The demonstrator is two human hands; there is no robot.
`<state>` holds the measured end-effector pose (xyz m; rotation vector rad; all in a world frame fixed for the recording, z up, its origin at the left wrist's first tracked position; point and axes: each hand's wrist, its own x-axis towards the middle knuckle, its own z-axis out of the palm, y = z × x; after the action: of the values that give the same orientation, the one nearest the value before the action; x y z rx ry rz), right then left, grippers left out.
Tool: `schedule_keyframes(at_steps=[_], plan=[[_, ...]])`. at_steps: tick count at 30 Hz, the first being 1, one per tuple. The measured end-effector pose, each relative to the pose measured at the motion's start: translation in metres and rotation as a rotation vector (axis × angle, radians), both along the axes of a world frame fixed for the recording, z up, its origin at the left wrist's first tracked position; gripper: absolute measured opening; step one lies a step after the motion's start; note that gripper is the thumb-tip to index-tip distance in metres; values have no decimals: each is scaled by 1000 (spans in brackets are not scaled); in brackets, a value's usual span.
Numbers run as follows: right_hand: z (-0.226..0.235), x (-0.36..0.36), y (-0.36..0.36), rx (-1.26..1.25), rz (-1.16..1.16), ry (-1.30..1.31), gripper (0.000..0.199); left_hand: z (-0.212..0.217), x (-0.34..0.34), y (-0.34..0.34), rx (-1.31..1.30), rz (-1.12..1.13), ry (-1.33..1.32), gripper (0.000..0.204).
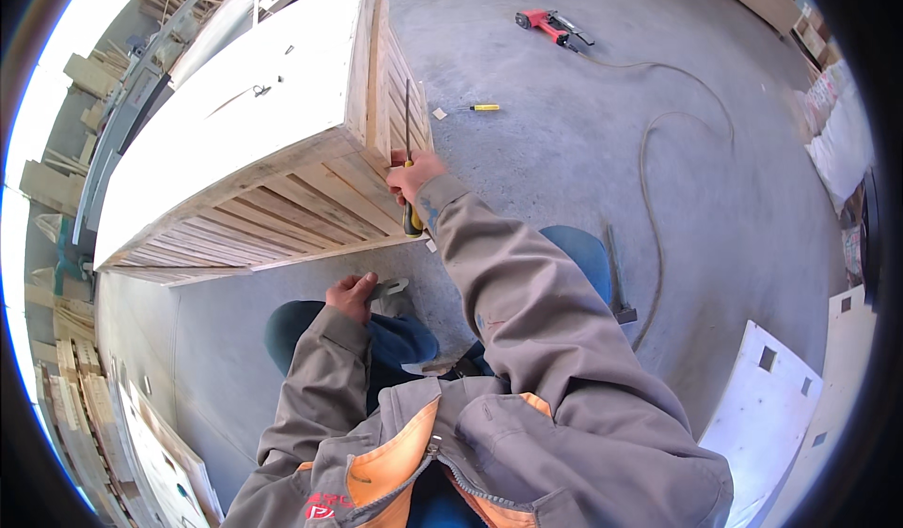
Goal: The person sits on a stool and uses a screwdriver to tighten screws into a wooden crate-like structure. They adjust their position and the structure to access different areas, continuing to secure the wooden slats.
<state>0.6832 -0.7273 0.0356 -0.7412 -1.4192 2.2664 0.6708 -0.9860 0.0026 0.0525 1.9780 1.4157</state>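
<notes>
My right hand grips a long screwdriver with a yellow and black handle, its shaft pointing up along the corner of a large wooden crate. The shaft lies against the crate's slatted side. My left hand is low by my knee, closed on a small grey metal piece near the crate's bottom edge. Both arms wear grey jacket sleeves.
A second yellow-handled screwdriver lies on the concrete floor beyond the crate. A red nail gun with a hose sits farther back. A hammer lies by my right knee. Plywood panels lie at the right, stacked timber at the left.
</notes>
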Motion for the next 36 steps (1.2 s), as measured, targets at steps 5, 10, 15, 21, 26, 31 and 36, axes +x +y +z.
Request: schedule_keyframes(at_steps=[5,10,15,21,26,31,36], plan=[[3,10,5,16,69,-33,34,14,-15,37,-136,-154,290,28],[-3,10,10,-33,111,45,35,47,-38,75,-247,-360,523,28],[-10,21,16,-10,124,38,39,55,-54,93,-334,-374,630,37],[-20,27,27,84,258,-77,45,29,-53,109,-373,-414,631,40],[-22,18,25,70,284,-43,51,29,-42,114,-307,-383,691,36],[-25,11,27,-21,248,-1,57,11,-56,106,-336,-384,758,40],[-20,13,26,-58,246,-12,58,36,-39,107,-457,-517,884,42]])
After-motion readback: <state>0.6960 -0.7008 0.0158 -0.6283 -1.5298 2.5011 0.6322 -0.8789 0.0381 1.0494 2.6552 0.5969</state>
